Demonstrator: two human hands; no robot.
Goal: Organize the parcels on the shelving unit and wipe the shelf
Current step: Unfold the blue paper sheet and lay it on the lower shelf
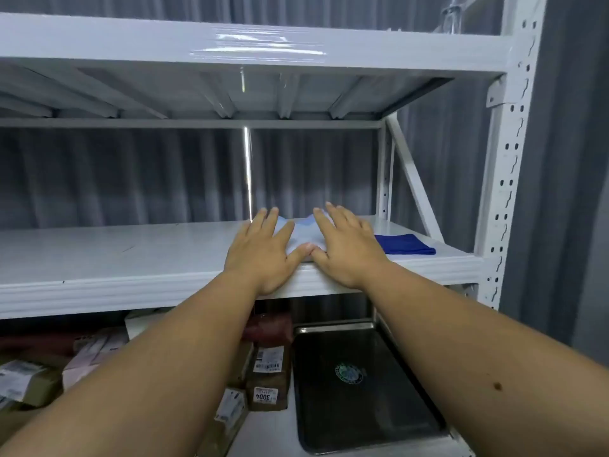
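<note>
A white metal shelf runs across the middle of the view. On it, near the front edge, lies a pale blue cloth. My left hand and my right hand both press flat on the cloth, fingers spread, thumbs touching at the front. Most of the cloth is hidden under my palms. Several brown and white parcels with labels lie on the shelf below, partly hidden by my left forearm.
A folded dark blue cloth lies on the same shelf to the right of my right hand. A dark metal tray sits on the lower shelf at right. The white upright post stands at far right. A grey curtain hangs behind.
</note>
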